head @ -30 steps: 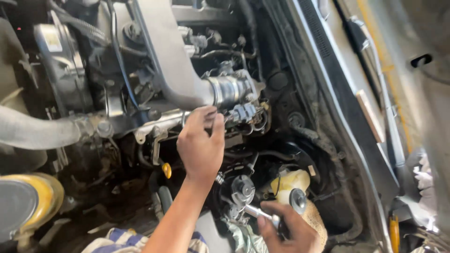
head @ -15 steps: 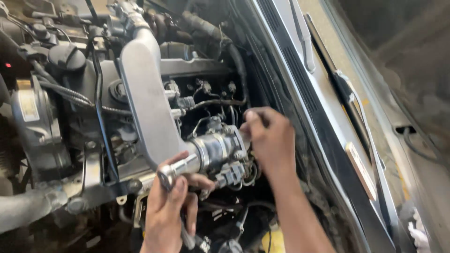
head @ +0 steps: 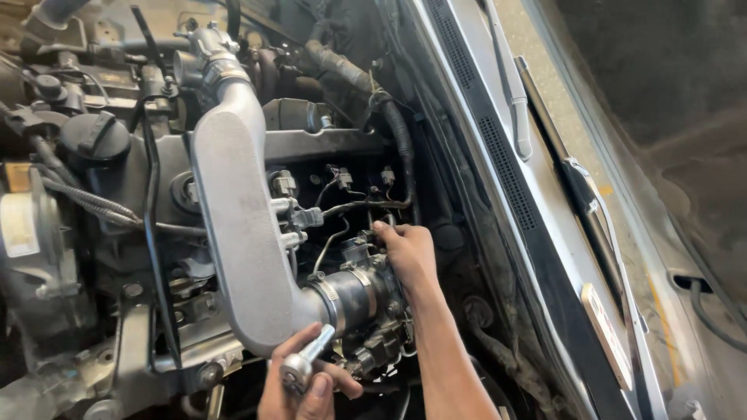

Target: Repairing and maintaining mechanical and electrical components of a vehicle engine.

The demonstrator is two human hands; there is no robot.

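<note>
Left hand: the left hand point(head: 307, 389) sits at the bottom edge of the view, fingers clamped together around the handle of a chrome steel ratchet wrench point(head: 305, 363), whose round head points toward the camera while the shaft runs up toward the hose joint.
Right hand: the right hand point(head: 406, 253) reaches in from below right and rests on the dark cast-metal throttle body point(head: 372, 289); its fingertips are curled down behind the housing, so I cannot tell whether they pinch anything.
Work piece: the throttle body sits low in the middle of the bay, joined by a black rubber coupling with a bright metal band clamp point(head: 336, 302) to the broad grey cast-aluminium intake pipe point(head: 237, 225) that runs up the engine.
Step in hand: by the look of it, fastener work at the coupling — one hand steadies, the other brings the tool.
Next move calls for: probably seating the ratchet squarely in a tight, cluttered gap.
Surface: no bench — an open engine bay, dusty, crowded with black hoses and wiring, with a round black filler cap point(head: 95, 138) at left.
Room: silver car bodywork, a grey wiper arm point(head: 510, 85) and shadowed ground at right.
</note>
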